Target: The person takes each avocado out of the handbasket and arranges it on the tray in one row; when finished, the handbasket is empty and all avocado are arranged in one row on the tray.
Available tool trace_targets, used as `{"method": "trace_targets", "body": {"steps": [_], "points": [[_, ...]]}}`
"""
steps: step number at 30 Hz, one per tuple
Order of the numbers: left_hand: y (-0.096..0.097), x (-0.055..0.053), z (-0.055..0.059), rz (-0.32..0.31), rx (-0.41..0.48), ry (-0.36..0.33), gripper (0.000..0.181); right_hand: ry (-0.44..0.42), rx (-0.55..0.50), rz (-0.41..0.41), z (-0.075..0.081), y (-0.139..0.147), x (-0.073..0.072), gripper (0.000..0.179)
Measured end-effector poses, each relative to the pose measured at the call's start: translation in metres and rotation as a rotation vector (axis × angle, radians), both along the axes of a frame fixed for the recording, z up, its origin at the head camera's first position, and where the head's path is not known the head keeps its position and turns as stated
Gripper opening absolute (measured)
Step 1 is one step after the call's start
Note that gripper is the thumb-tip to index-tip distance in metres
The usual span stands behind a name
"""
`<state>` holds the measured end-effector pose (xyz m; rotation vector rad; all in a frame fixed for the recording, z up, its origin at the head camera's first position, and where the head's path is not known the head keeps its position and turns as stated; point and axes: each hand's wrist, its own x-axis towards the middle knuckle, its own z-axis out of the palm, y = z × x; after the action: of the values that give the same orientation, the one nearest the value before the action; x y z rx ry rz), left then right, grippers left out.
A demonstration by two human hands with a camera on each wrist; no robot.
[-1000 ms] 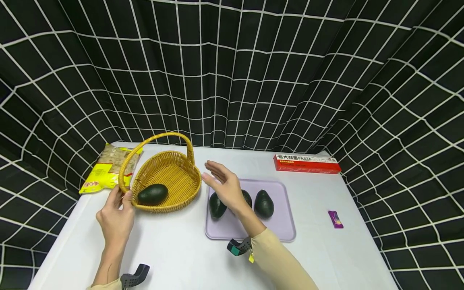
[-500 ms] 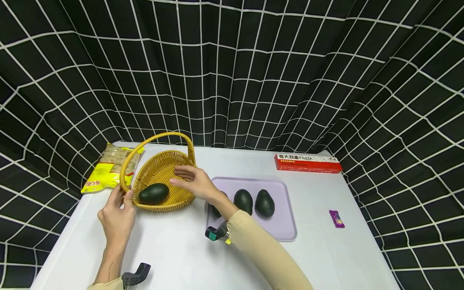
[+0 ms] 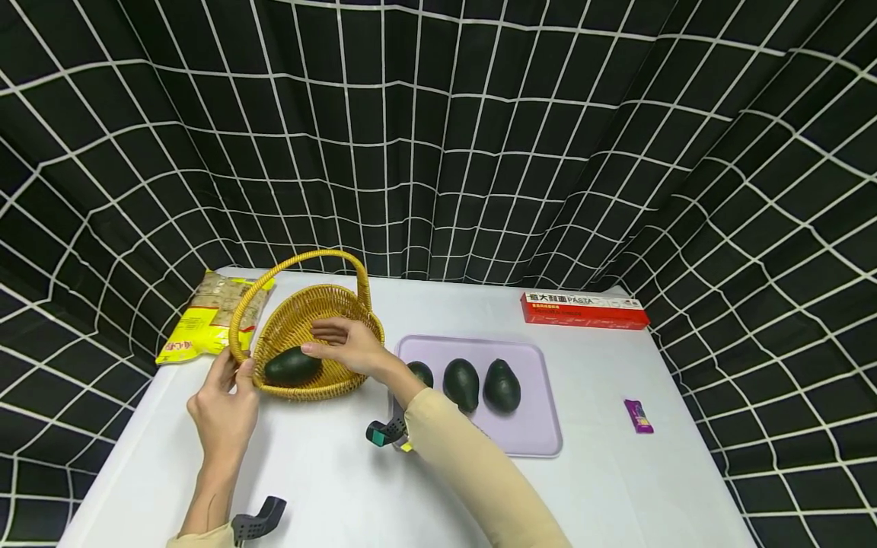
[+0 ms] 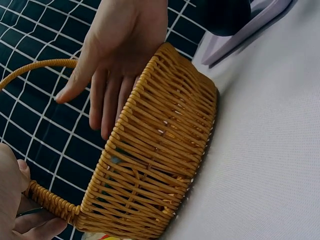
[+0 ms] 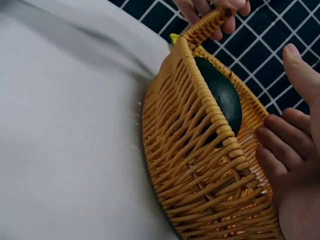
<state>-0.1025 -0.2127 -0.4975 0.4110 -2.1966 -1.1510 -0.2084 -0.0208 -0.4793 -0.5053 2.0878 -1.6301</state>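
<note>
A yellow wicker basket (image 3: 322, 295) with a tall arched handle stands on the left of the table. My left hand (image 3: 224, 407) holds the foot of that handle, and the right wrist view shows its fingers round the wicker. Inside the basket, at its near left, lies a dark green avocado (image 3: 288, 370). My right hand (image 3: 356, 352) is over the basket, fingers extended and thumb apart, with nothing held. Its thumb overlaps the avocado's right end in the head view. In the right wrist view, open space shows between the fingers (image 5: 285, 142) and the avocado (image 5: 222, 97).
Right of the basket, a lilac tray (image 3: 530, 438) bears more avocados (image 3: 502, 387), one partly hidden by my right arm. A yellow food bag (image 3: 195, 323) lies behind my left hand. At the back right is a red pasta box (image 3: 582, 312), with a small purple packet (image 3: 639, 416) nearer.
My right hand has moved left from above the tray to over the basket, beside the avocado. My left hand has kept its hold on the handle.
</note>
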Motion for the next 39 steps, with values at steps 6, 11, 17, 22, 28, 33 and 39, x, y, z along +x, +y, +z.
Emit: {"method": "trace_targets", "body": {"steps": [6, 11, 17, 22, 28, 33, 39], "points": [[0.0, 0.0, 0.0, 0.006, -0.006, 0.009, 0.042, 0.028, 0.092, 0.054, -0.001, -0.009, -0.004, 0.068], [0.0, 0.0, 0.0, -0.006, -0.003, 0.014, 0.041, 0.045, 0.13, 0.058, -0.006, -0.014, -0.008, 0.071], [0.0, -0.001, 0.0, -0.013, 0.006, 0.014, 0.042, 0.078, 0.189, 0.07, -0.01, -0.02, -0.012, 0.072], [-0.001, -0.001, -0.001, -0.014, -0.01, 0.021, 0.042, 0.069, 0.219, 0.091, -0.013, -0.025, -0.014, 0.073], [-0.001, -0.001, -0.001, -0.015, -0.01, 0.02, 0.042, 0.079, 0.272, 0.124, -0.017, -0.031, -0.014, 0.075], [0.0, 0.0, 0.0, -0.021, -0.008, 0.023, 0.042, 0.166, 0.359, 0.153, -0.02, -0.034, -0.013, 0.071], [0.0, 0.0, 0.0, -0.023, -0.001, 0.021, 0.042, 0.167, 0.384, 0.144, -0.02, -0.035, -0.012, 0.067]]}}
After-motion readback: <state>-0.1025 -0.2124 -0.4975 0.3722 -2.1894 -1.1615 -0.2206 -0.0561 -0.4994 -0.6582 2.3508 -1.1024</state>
